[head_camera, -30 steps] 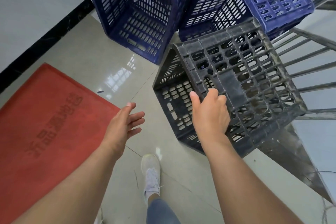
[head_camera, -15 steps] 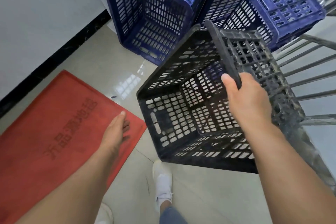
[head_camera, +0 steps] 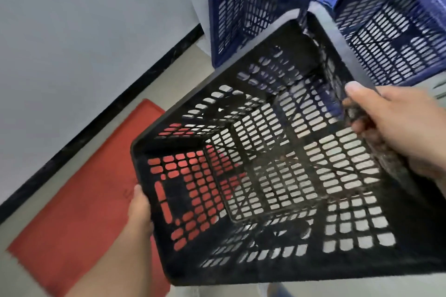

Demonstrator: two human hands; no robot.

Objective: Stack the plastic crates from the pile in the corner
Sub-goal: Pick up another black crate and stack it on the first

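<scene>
Held black crate (head_camera: 277, 176) off the floor, opening toward the head, right hand (head_camera: 400, 128) clamped on far-right rim, left hand (head_camera: 141, 212) gripping near-left rim, long axis running diagonally between them, blue crates (head_camera: 313, 7) just beyond.

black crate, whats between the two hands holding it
In the head view, only the black crate itself spans between the left hand and the right hand: its open, empty slotted inside, with the red mat showing through.
</scene>
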